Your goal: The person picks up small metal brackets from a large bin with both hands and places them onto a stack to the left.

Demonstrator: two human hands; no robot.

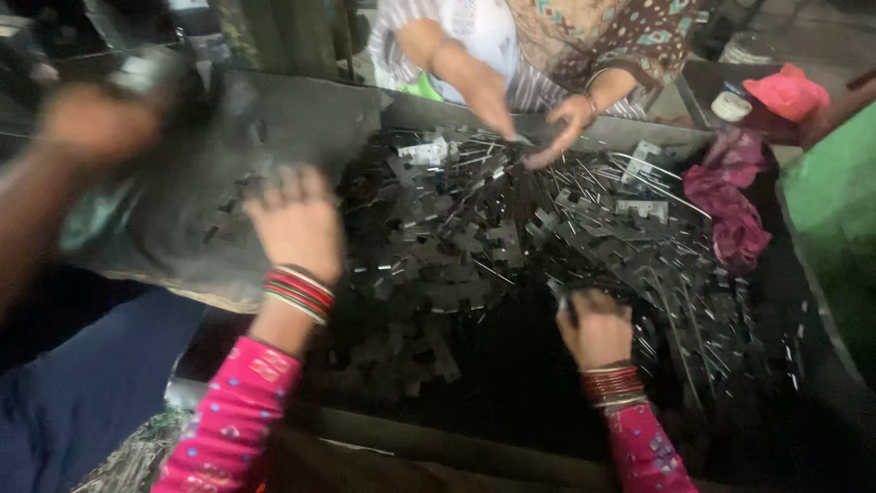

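My left grip (297,219) lies spread, released, on the flat metal pieces (438,237) — right grip (595,327) clenched around one small piece, thin rods (657,196) just beyond.

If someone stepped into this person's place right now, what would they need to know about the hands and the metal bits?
Left hand: spread open, palm down on the dark metal pieces, gripping nothing visible.
Right hand: closed around a small metal piece at the heap's near edge; the picture is blurred, so exactly what it holds is unclear.
Thin rods lie mixed in on the right of the tray.
Co-worker's hands across the tray pick at the same heap.
Done: no sorted pile shows. Left: the whole heap.
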